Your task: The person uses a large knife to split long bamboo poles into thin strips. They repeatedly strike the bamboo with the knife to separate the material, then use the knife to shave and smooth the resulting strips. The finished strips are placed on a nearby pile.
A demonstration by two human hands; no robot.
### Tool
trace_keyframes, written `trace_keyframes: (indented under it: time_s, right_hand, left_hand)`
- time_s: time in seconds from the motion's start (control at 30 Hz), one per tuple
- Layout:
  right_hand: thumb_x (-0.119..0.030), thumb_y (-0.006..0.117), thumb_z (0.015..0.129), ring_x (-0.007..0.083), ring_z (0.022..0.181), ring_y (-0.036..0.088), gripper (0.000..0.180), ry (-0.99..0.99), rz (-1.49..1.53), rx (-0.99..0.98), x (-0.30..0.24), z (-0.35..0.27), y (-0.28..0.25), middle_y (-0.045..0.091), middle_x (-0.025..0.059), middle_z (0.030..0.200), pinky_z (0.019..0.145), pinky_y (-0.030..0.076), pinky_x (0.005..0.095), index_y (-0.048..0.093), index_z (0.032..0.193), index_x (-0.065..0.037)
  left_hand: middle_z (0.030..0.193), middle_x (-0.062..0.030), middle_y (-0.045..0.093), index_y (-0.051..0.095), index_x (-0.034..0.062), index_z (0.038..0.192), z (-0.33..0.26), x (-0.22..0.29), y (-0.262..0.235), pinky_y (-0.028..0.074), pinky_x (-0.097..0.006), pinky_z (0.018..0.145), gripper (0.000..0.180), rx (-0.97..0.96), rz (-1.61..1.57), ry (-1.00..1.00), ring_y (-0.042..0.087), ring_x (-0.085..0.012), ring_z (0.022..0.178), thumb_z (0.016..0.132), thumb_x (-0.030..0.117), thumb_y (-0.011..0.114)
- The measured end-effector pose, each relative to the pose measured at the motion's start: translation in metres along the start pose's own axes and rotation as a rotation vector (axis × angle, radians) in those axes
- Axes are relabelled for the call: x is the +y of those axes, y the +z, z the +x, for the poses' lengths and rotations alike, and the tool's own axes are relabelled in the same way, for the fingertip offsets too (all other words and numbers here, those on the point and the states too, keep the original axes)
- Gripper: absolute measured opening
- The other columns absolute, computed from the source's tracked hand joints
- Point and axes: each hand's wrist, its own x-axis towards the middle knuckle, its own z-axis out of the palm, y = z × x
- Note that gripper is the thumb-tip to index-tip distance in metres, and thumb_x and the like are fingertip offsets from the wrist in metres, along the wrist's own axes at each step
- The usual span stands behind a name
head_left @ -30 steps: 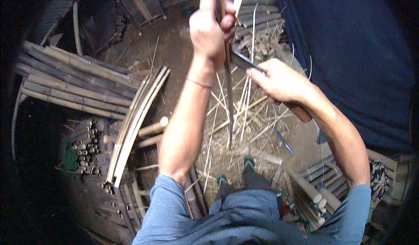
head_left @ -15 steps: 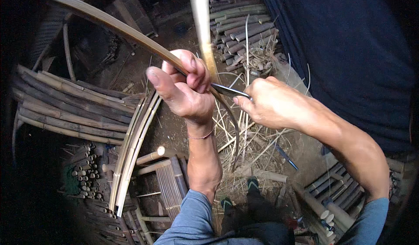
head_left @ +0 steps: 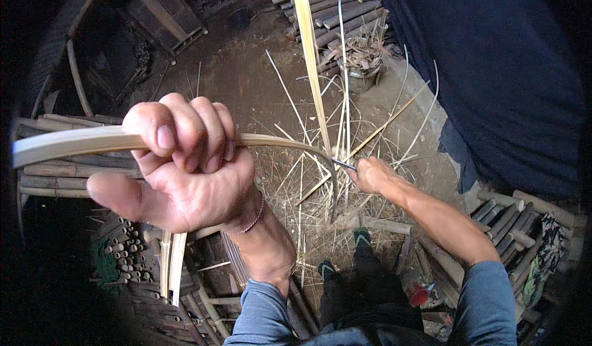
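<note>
A bamboo strip (head_left: 271,140) is in my left hand (head_left: 191,192), its fingers curled over it and the thumb held away. One end sticks out to the left, bending toward the camera. Lower and to the right, my right hand (head_left: 373,175) is closed around a knife (head_left: 343,164), whose handle is mostly hidden by the fingers. The blade meets the strip where it forks. A second, paler length of split bamboo (head_left: 312,68) rises from that fork toward the top of the view. Below the blade, the strip's tail hangs toward the floor.
Thin bamboo slivers (head_left: 314,192) litter the floor. Stacked poles lie at left (head_left: 55,182) and at the back (head_left: 351,14), near a tub of scraps (head_left: 361,78). Dark cloth (head_left: 493,68) hangs at right, above a bamboo rack (head_left: 505,222). Split lengths (head_left: 177,263) stand below my left hand.
My left hand has moved left and closer to the camera with the strip. My right hand has lowered with the knife, and the fork now opens wider between the hands.
</note>
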Motion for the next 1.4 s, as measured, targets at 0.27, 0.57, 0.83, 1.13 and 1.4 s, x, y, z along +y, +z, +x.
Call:
trace_keyframes:
  time_s: [0.27,0.57,0.83,1.13,1.4]
  right_hand:
    - [-0.031,0.05,0.095,0.0394,0.069,0.067,0.039,-0.072,-0.081,-0.047,-0.022,0.007,-0.006,0.067,0.0239,0.075,0.071,0.056,0.0481,0.07,0.086,0.002]
    - [-0.027,0.052,0.097,0.0216,0.046,0.054,0.032,-0.087,0.044,-0.209,-0.024,0.027,0.015,0.053,0.0096,0.054,0.049,0.05,0.0416,0.066,0.1,0.001]
    - [-0.036,0.049,0.095,0.032,0.06,0.066,0.047,-0.187,0.041,-0.072,0.02,0.078,0.124,0.067,0.0215,0.075,0.067,0.055,0.0444,0.068,0.09,0.007]
    - [-0.03,0.054,0.092,0.0359,0.068,0.068,0.04,-0.12,0.234,-0.177,0.049,0.156,0.089,0.065,0.025,0.07,0.064,0.056,0.0455,0.067,0.082,0.007]
    - [-0.028,0.052,0.096,0.0277,0.051,0.063,0.038,-0.564,-0.384,0.478,0.093,0.207,0.1,0.059,0.0157,0.055,0.055,0.053,0.0423,0.065,0.078,0.003]
  left_hand:
    - [0.061,0.0049,0.035,0.047,0.0118,0.079,-0.008,0.019,-0.019,0.024,-0.023,0.045,0.051,0.032,0.059,0.031,0.03,-0.0071,0.048,0.085,0.061,0.059]
    - [0.063,0.004,0.038,0.047,0.012,0.081,0.001,0.038,-0.025,0.029,-0.023,0.046,0.042,0.009,0.031,-0.061,0.034,-0.0073,0.049,0.084,0.051,0.062]
    - [0.09,-0.0083,0.068,0.06,0.0019,0.105,0.056,-0.12,-0.074,0.051,-0.032,0.07,0.053,-0.088,0.464,-0.433,0.064,-0.0181,0.074,0.1,0.049,0.035]
    - [0.053,0.0,0.048,0.059,0.0037,0.083,-0.195,-0.285,-0.171,0.036,-0.024,0.043,0.06,0.35,0.452,-0.638,0.043,-0.0098,0.043,0.098,0.057,0.036]
    - [0.05,0.0036,0.037,0.055,0.0041,0.074,-0.202,-0.312,-0.182,0.023,-0.021,0.04,0.06,0.414,0.46,-0.291,0.032,-0.0043,0.042,0.098,0.056,0.039]
